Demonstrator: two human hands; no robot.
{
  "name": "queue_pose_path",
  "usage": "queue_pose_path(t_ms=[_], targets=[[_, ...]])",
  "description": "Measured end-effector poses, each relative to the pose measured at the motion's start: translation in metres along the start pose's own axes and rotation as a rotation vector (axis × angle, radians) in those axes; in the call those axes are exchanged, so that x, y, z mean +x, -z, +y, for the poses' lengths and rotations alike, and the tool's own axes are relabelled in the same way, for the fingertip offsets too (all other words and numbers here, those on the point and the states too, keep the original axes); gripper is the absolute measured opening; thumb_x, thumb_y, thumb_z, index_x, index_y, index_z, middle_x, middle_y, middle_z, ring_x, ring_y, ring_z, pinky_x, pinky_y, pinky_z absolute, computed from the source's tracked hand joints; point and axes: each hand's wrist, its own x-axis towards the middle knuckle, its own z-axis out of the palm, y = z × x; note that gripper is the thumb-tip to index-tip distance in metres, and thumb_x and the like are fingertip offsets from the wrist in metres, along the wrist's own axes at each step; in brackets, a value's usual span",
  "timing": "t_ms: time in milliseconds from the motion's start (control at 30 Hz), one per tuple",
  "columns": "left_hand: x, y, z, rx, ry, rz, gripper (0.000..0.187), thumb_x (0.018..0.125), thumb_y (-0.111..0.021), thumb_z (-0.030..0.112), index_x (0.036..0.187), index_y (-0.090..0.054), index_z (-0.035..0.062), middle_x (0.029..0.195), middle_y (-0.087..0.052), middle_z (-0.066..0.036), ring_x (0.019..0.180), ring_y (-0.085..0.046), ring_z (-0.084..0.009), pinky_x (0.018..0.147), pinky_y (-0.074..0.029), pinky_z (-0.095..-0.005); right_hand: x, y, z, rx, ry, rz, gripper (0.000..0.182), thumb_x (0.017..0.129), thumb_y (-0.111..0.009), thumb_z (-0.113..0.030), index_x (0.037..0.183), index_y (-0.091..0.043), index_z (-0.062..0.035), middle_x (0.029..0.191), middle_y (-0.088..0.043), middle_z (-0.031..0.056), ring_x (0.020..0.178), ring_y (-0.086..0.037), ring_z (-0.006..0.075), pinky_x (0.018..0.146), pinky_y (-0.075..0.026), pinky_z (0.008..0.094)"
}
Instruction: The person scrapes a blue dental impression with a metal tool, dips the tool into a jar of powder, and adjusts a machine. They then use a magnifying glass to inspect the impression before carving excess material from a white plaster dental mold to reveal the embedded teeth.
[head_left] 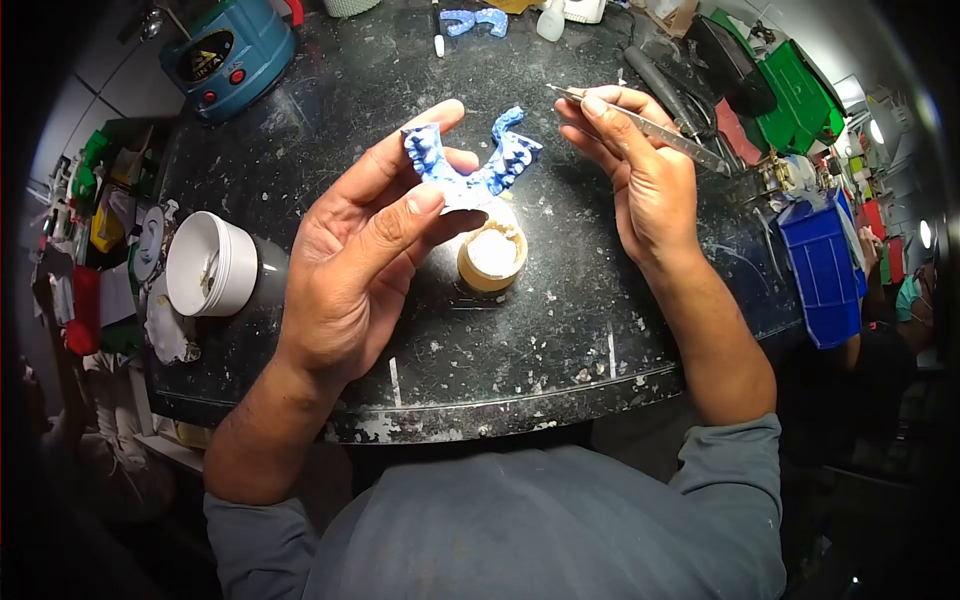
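Observation:
My left hand [370,230] pinches a U-shaped blue-and-white dental impression [465,182] between thumb and fingers, held up above the bench. Tooth shapes run along both of its arms. To the right, my right hand [640,160] grips a slim metal scalpel [655,132] like a pen. Its pointed tip faces left toward the impression and stays apart from it. Below the impression stands a small tan jar [492,256] with pale material inside, its rim partly hidden by the left hand's work.
A white tub [212,264] stands at left on the black bench [520,350]. A blue-green machine [235,60] sits at the back left. Further blue impressions [474,22] lie at the back. At right are green bins [800,90], a blue bin [822,265] and a black-handled tool [655,80].

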Motion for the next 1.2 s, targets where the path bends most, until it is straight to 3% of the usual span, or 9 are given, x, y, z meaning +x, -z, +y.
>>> queue_pose_path(t_ms=[400, 500, 567, 800, 867, 900, 967, 1000, 1200], targets=[[0.001, 0.002, -0.001, -0.015, 0.015, 0.049, 0.053, 0.107, -0.063, 0.014, 0.154, -0.047, -0.0041, 0.127, -0.069, -0.012, 0.12, -0.065, -0.0181, 0.11, -0.052, -0.0388, -0.003, -0.009, -0.004, 0.043, -0.006, 0.039, 0.021, 0.108, -0.06, -0.013, 0.124, -0.063, 0.0014, 0.124, -0.073, 0.0191, 0.117, -0.073, 0.0238, 0.1, -0.06, 0.0308], [0.001, 0.003, -0.001, -0.008, 0.006, 0.038, 0.054, 0.106, -0.064, 0.014, 0.154, -0.047, -0.0042, 0.128, -0.068, -0.012, 0.122, -0.065, -0.0183, 0.11, -0.053, -0.0394, -0.002, -0.011, -0.006, 0.054, -0.018, 0.089, 0.034, 0.11, -0.045, -0.013, 0.136, -0.059, 0.0042, 0.134, -0.069, 0.022, 0.127, -0.068, 0.025, 0.111, -0.054, 0.0359], [0.0, 0.002, 0.0, 0.012, -0.011, 0.053, 0.054, 0.106, -0.064, 0.013, 0.154, -0.047, -0.0037, 0.13, -0.067, -0.012, 0.123, -0.064, -0.0185, 0.111, -0.052, -0.0397, -0.003, -0.008, -0.005, 0.003, 0.018, 0.038, 0.052, 0.107, -0.032, -0.018, 0.149, -0.05, 0.0068, 0.147, -0.06, 0.0258, 0.142, -0.056, 0.032, 0.124, -0.038, 0.0426], [0.0, 0.0, 0.0, 0.04, -0.033, 0.06, 0.054, 0.106, -0.064, 0.012, 0.155, -0.048, -0.0014, 0.131, -0.066, -0.011, 0.124, -0.064, -0.0181, 0.111, -0.053, -0.0397, -0.002, -0.005, -0.004, -0.098, 0.075, 0.021, 0.054, 0.103, -0.03, -0.016, 0.145, -0.053, 0.0079, 0.142, -0.064, 0.0263, 0.143, -0.055, 0.033, 0.126, -0.033, 0.0426], [0.0, -0.001, -0.001, 0.024, -0.054, 0.08, 0.054, 0.105, -0.064, 0.011, 0.155, -0.048, -0.0005, 0.132, -0.066, -0.011, 0.125, -0.064, -0.0175, 0.111, -0.054, -0.0397, -0.001, 0.0, -0.003, -0.119, 0.183, -0.039, 0.043, 0.102, -0.032, -0.014, 0.125, -0.063, 0.006, 0.106, -0.076, 0.019, 0.117, -0.068, 0.0236, 0.11, -0.045, 0.0341], [0.001, -0.001, -0.001, 0.023, -0.055, 0.08, 0.054, 0.105, -0.064, 0.011, 0.155, -0.048, -0.0005, 0.132, -0.066, -0.011, 0.125, -0.064, -0.0175, 0.111, -0.054, -0.0397, -0.001, 0.003, -0.002, -0.12, 0.183, -0.04, 0.043, 0.102, -0.032, -0.014, 0.125, -0.063, 0.006, 0.106, -0.076, 0.019, 0.117, -0.068, 0.0236, 0.11, -0.045, 0.0341], [0.001, -0.002, -0.001, 0.027, -0.067, 0.081, 0.053, 0.106, -0.064, 0.011, 0.155, -0.048, 0.0, 0.131, -0.067, -0.01, 0.124, -0.064, -0.0173, 0.11, -0.054, -0.0397, -0.001, 0.006, -0.002, -0.044, 0.138, -0.069, 0.035, 0.102, -0.032, -0.013, 0.111, -0.061, 0.0032, 0.075, -0.061, 0.0065, 0.09, -0.068, 0.0199, 0.101, -0.049, 0.0365], [0.001, -0.001, -0.002, 0.027, -0.068, 0.081, 0.053, 0.106, -0.064, 0.011, 0.155, -0.048, 0.0, 0.131, -0.067, -0.01, 0.124, -0.064, -0.0173, 0.11, -0.054, -0.0397, -0.003, -0.002, -0.001, 0.092, 0.122, 0.008, 0.028, 0.104, -0.035, -0.013, 0.109, -0.059, 0.0004, 0.068, -0.041, -0.0018, 0.065, -0.051, 0.0128, 0.082, -0.051, 0.036], [0.001, 0.0, -0.002, 0.036, -0.055, 0.076, 0.053, 0.106, -0.063, 0.011, 0.155, -0.048, -0.0001, 0.129, -0.068, -0.01, 0.122, -0.065, -0.0172, 0.11, -0.054, -0.0393, -0.011, -0.009, -0.015, 0.097, -0.008, 0.001, 0.025, 0.111, -0.044, -0.017, 0.12, -0.061, -0.0027, 0.073, -0.037, -0.0069, 0.058, -0.03, 0.0025, 0.054, -0.032, 0.0221]])
